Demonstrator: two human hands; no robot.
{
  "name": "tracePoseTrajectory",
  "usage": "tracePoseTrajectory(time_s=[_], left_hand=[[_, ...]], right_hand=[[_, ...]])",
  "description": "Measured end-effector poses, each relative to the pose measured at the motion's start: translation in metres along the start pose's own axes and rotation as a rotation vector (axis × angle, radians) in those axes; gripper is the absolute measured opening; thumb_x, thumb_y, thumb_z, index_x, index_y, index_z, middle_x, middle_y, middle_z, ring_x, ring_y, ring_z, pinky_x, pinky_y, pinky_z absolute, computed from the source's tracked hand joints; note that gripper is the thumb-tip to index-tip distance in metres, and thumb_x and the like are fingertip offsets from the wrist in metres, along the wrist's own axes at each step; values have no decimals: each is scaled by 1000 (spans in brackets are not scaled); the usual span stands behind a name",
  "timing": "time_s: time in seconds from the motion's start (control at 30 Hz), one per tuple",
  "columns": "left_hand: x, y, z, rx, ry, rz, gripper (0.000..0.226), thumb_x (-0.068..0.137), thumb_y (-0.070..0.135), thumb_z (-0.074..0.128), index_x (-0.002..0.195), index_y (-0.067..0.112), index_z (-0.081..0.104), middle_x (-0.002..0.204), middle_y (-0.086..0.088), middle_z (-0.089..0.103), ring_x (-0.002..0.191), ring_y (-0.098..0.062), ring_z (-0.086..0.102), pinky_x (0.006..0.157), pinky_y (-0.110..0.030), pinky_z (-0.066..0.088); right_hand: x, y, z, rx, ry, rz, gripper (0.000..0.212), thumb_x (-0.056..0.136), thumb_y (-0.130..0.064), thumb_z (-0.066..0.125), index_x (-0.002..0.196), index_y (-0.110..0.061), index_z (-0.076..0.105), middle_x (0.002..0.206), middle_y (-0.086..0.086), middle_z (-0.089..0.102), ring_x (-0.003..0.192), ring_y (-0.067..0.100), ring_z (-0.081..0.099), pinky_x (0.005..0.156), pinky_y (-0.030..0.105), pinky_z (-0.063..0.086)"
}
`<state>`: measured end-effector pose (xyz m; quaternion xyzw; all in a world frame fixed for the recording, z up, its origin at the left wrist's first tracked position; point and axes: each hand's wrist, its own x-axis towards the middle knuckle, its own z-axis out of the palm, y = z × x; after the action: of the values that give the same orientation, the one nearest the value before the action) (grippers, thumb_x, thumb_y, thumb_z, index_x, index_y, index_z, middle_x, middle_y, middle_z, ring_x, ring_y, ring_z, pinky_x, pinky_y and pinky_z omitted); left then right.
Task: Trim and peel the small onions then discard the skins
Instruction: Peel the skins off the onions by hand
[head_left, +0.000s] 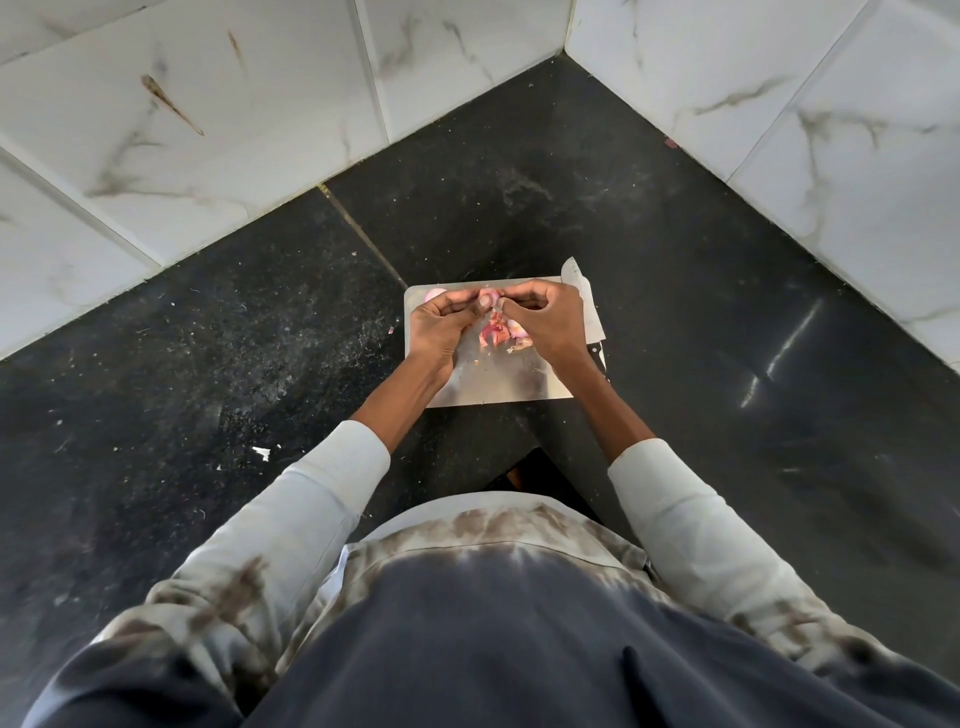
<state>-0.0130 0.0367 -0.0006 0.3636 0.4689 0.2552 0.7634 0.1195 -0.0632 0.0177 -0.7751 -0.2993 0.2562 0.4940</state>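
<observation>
both hands, left hand (441, 319) and right hand (545, 317), pinch one small onion (487, 299) above the cutting board (498, 384) far edge. peel in strips, i'd say, letting skins (496, 335) fall mid-board.

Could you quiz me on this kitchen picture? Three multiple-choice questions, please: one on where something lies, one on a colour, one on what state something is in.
1. Where does the knife lie?
A. Along the right edge of the metal board
B. In the left hand
C. Against the tiled wall

2. What colour is the countertop?
A. White
B. Black
C. Brown

3. What is happening to the small onion?
A. It lies untouched on the board
B. Both hands hold it above the board
C. The knife is slicing it

Answers:
1. A, the blade rests beside the right hand at the board's edge.
2. B, dark speckled stone surrounds the board.
3. B, the left hand and right hand pinch it over the loose skins.
</observation>
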Motion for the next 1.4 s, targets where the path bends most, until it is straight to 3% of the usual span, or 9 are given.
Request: tracePoseTrajectory(time_s=[0.1,0.2,0.4,0.63,0.87,1.1,1.23,1.4], left_hand=[[-3,1,0,-30,-15,-5,29,92,0,78,120,-3,77,122,-22,77,116,-34,76,107,-50,59],[-7,2,1,-56,-24,-7,28,92,-1,77,119,-4,76,123,-24,76,118,-35,75,107,-49,59],[-5,1,1,-40,-17,11,17,93,-2,75,108,5,79,121,-21,77,114,-33,77,106,-49,59],[1,-2,-1,8,-21,30,25,90,-2,80,115,1,79,119,-21,78,113,-33,77,106,-51,59],[0,1,-1,-45,-35,10,31,90,1,80,120,-3,77,121,-22,78,114,-33,77,106,-49,60],[1,0,-1,14,-15,49,27,90,-1,80,117,-2,77,119,-22,78,113,-33,77,105,-50,60],[2,0,1,33,-18,59,28,90,1,81,118,-1,78,118,-21,79,111,-32,78,105,-50,60],[0,0,1,3,-42,56,31,89,1,82,119,-4,77,119,-22,78,113,-34,77,105,-47,60]], right_hand=[[0,2,1,12,8,0,21,93,-23,82,110,-12,81,99,-5,79,84,2,76,81,14,62],[-1,3,2,19,20,5,18,93,-20,81,109,-12,81,94,-8,77,79,-5,74,75,9,58],[-2,2,3,29,2,26,31,90,-36,84,114,-16,81,101,-6,80,89,5,77,82,14,61],[0,3,2,15,6,28,30,90,-33,84,111,-12,82,99,0,81,87,11,78,82,22,64],[-1,0,3,31,45,-4,11,92,-22,82,102,-16,82,88,-11,76,79,4,75,75,14,61],[-2,-4,2,43,18,12,22,92,-33,82,109,-20,80,93,-14,75,82,-2,74,74,8,56],[-2,-3,1,41,25,-10,19,92,-28,83,108,-17,80,90,-15,74,77,-11,72,70,6,54],[-2,-2,2,22,51,-17,18,93,-24,82,107,-14,82,89,-12,75,78,-1,74,73,10,57]])
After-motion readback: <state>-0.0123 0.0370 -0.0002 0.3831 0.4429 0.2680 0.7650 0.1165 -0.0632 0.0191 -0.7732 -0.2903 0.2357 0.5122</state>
